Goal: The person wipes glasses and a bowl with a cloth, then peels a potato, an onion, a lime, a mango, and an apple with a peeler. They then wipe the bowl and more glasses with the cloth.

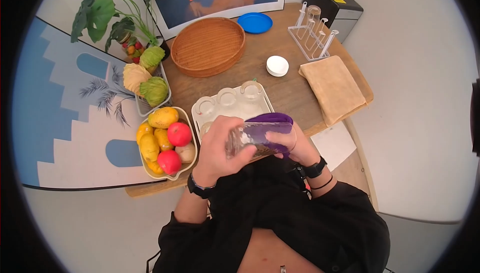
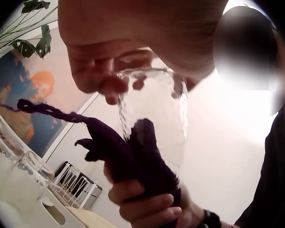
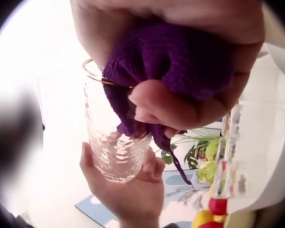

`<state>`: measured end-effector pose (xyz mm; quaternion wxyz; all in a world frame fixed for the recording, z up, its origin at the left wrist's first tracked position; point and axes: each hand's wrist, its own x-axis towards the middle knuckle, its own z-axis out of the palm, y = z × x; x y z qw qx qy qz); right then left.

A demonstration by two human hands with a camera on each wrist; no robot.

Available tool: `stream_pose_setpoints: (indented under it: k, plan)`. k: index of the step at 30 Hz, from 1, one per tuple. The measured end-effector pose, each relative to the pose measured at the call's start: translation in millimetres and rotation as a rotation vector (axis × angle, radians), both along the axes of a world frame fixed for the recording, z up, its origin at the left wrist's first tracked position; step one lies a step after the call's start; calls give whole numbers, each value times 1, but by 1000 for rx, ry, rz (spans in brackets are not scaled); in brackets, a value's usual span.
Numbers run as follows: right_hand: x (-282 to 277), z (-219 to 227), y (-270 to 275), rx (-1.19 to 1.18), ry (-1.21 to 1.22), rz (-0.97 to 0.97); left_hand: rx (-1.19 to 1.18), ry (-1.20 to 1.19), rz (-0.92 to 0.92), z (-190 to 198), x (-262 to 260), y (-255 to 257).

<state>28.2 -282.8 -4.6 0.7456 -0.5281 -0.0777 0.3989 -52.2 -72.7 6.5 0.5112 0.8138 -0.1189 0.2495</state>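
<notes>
My left hand [image 1: 218, 145] grips a clear, rippled drinking glass [image 3: 97, 126] round its base end and holds it tilted on its side in front of my body. In my right hand [image 1: 301, 149] is a bunched purple cloth [image 3: 180, 57], pressed at the glass's gold-coloured rim. Part of the cloth is tucked inside the glass, and a thin twisted end of it dangles outside in the right wrist view. Close beyond both hands is a white tray [image 1: 266, 104] with several upturned clear glasses [image 1: 226, 96] in it.
A basket [image 1: 188, 170] of yellow and red fruit stands left, with a bin of green and cream produce [image 1: 154, 91] behind. Farther back are a wicker tray [image 1: 207, 48], blue plate [image 1: 255, 23], white bowl [image 1: 277, 66] and glass rack [image 1: 312, 35]. A folded brown cloth [image 1: 334, 88] lies right.
</notes>
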Motion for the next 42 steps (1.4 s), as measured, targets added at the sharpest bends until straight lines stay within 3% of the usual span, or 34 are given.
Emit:
stream_pose_setpoints:
  k: [1, 2, 3, 4, 5, 7, 8, 9, 10, 11, 12, 14, 15, 17, 19, 21, 22, 24, 25, 26, 27, 28, 29, 31, 32, 33, 34, 35, 37, 38, 39, 41, 42]
  plan:
    - [-4, -8, 2, 1, 2, 1, -77, 54, 51, -5, 0, 0]
    - [-8, -20, 4, -148, -597, -231, -308, 435, 55, 4, 0, 3]
    - [-10, -27, 4, -300, -1196, -464, -307, 436, 54, 11, 4, 10]
    - [-1, -24, -4, -309, -1533, -381, -425, 688, -29, 16, 8, 19]
    - [-3, -25, -5, -309, -1533, -381, -540, 938, -114, 19, 11, 23]
    - [-7, -26, -3, -283, -1159, -415, -435, 824, -32, 14, 5, 7]
    - [-6, -11, 8, -144, -833, -412, -276, 476, -26, 10, 3, 0]
    - [-2, -6, 2, -13, -249, -185, -115, 128, -19, 7, 3, -3]
    - [1, -10, -3, 29, -83, -64, 92, -26, -85, 6, 8, 3]
    - [3, -12, -5, 70, 82, 59, 93, -26, -82, 6, 8, 3]
    - [1, -11, -2, 72, 79, 64, 127, -45, -57, 5, 9, 4]
    - [-11, -6, 4, -160, -315, -175, 161, -61, -30, 6, 9, 8]
    - [-12, -12, 4, -159, -313, -176, -118, 285, -52, 8, 11, 16]
    - [-10, -23, 2, -339, -1526, -453, -682, 969, -98, 11, 17, 25]
    - [-7, -21, 6, -282, -1497, -483, -640, 942, -76, 9, 14, 13]
    - [-3, -12, 14, -58, -759, -432, -263, 94, -27, 3, 11, -4]
    - [0, 2, 0, -12, -181, -107, -264, 93, -23, 6, 12, -2]
    - [-5, -5, 5, 46, -95, -64, 252, -319, -69, 16, 13, 6]
    - [-7, -8, 8, 101, -6, -26, 254, -321, -61, 11, 13, 8]
    - [-8, -2, 7, -22, -158, -63, 59, -142, -33, 7, 14, 8]
    - [-8, -8, 7, -20, -156, -58, -136, 37, -6, 7, 14, 8]
    - [-5, -19, 8, -123, -853, -257, -462, 549, 25, 14, 9, 13]
    - [-4, -26, 8, -225, -1553, -457, -462, 548, 26, 20, 9, 15]
    - [-6, -32, 7, -286, -1596, -441, -523, 847, 13, 25, 9, 19]
    - [-10, -27, 12, -219, -1273, -463, -522, 851, 13, 19, 9, 15]
    - [-13, -24, 15, -154, -951, -472, -356, 498, 9, 8, 9, 8]
    - [-4, -28, 15, -78, -701, -360, -188, 145, 8, 1, 8, 5]
    - [-3, -25, 11, -78, -699, -354, -190, 147, 13, 4, 6, 7]
    - [-3, -20, 2, 100, 174, 9, 175, -60, -98, 11, 7, 11]
    - [-3, -25, 2, 113, 213, 3, 194, -71, -91, 12, 8, 10]
    - [-5, -30, 6, 118, 212, 3, 199, -71, -92, 11, 9, 11]
    - [-12, -36, 16, -139, -868, -470, -141, 462, -18, 9, 12, 14]
    - [-15, -37, 10, -259, -1117, -485, -136, 462, -20, 14, 13, 15]
